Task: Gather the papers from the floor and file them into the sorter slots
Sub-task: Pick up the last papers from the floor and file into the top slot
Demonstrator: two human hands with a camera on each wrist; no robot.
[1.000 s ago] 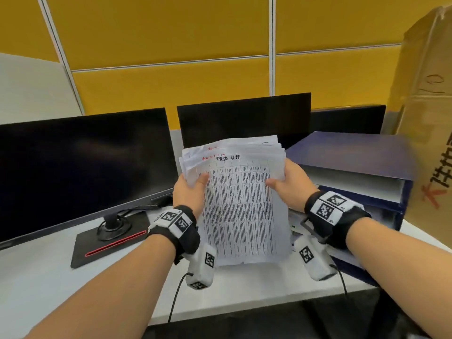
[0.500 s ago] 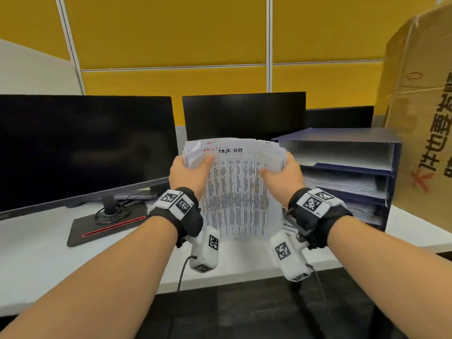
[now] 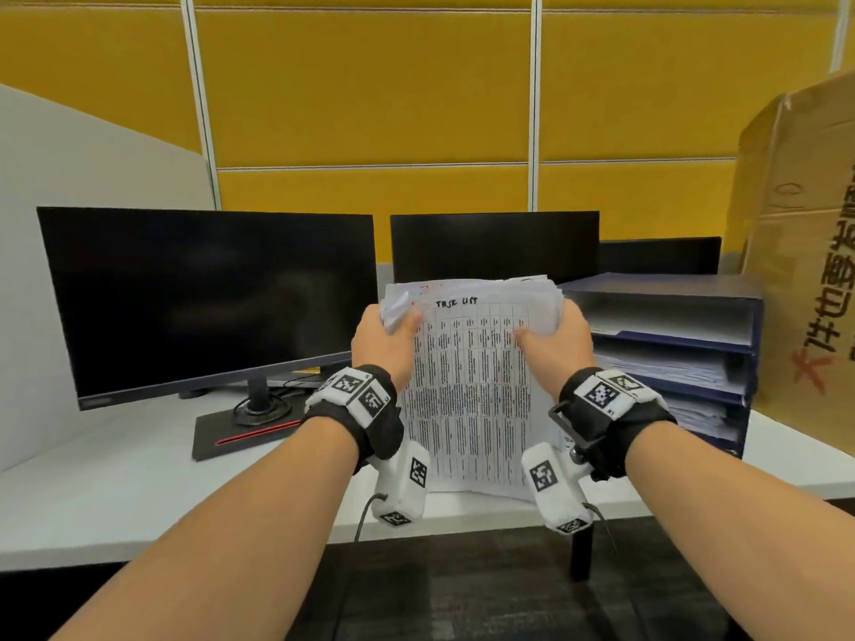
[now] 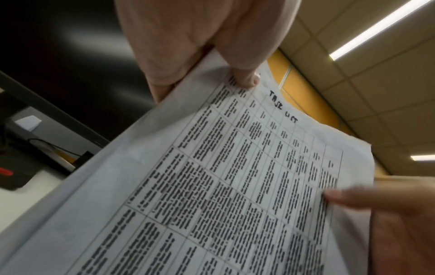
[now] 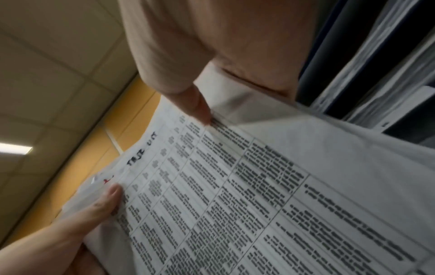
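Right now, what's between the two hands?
The stack of papers spans the gap: the left hand grips its upper left edge, the right hand its upper right. This shows in the head view.

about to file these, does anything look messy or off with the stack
Yes: the stack of papers, held upright by the left hand and right hand, is uneven at its top edge, sheets fanned and crumpled. The sorter looks orderly.
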